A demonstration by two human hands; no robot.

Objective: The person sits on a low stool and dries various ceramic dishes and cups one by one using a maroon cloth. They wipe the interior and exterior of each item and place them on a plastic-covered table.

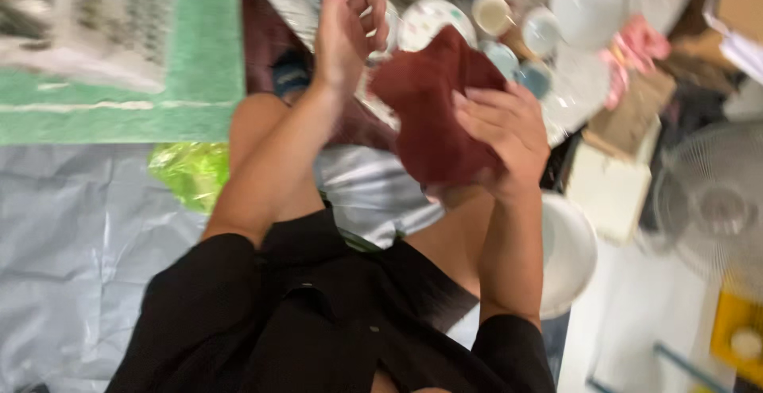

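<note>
Frame was blurred by head motion; detail was limited.

The right hand (pixel 502 135) was closed around one dark red cloth (pixel 433 111), fingers curled over its right edge. The cloth stood bunched and upright in front of the person's bare knees, above the silver sheet (pixel 71 242) spread on the floor.

The left hand (pixel 347 27) was raised just left of the cloth, fingers bent around the rim of something clear, seemingly a glass (pixel 372 7); too smeared to be certain. Cloth and left hand were near each other; whether they touched could not be told.

Beyond the hands lay a cluster of small cups and bowls (pixel 493 13), white and pale blue, about seven or eight visible, exact count not possible. One large white bowl (pixel 568 254) sat right of the right forearm. One fan (pixel 711 202) stood at far right. One green mat (pixel 203 51) lay at upper left, with a yellow-green wrapper (pixel 191 172) below it.
</note>
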